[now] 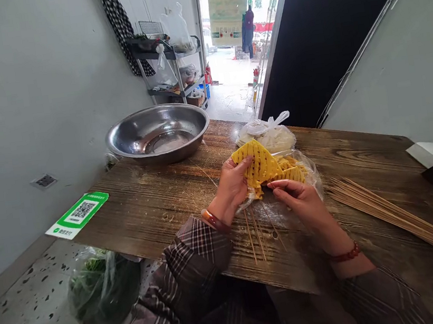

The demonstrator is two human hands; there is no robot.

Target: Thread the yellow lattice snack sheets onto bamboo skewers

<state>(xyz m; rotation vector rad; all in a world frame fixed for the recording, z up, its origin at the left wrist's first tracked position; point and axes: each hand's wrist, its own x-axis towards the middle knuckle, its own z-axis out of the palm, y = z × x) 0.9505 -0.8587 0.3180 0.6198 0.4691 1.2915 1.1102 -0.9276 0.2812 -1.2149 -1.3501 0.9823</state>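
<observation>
My left hand [237, 180] grips a floppy yellow sheet with rows of slits [258, 159], its thumb pressed on the front face. The sheet looks like scored tofu skin, though I cannot be sure. At the sheet's lower right edge, my right hand [299, 199] is closed in a pinch on a thin bamboo skewer, mostly hidden by the fingers. More yellow pieces [295, 167] lie in an open clear plastic bag [314, 173] just behind the right hand. Several loose bamboo skewers [259, 236] rest on the wooden table [158, 201] below both hands.
A bundle of skewers [399, 217] lies at the right. A large steel basin [163, 155] stands at the back left, and a tied plastic bag [269, 136] behind the hands. A green QR card [80, 214] sits at the left edge; a bag of greens [101, 288] is below.
</observation>
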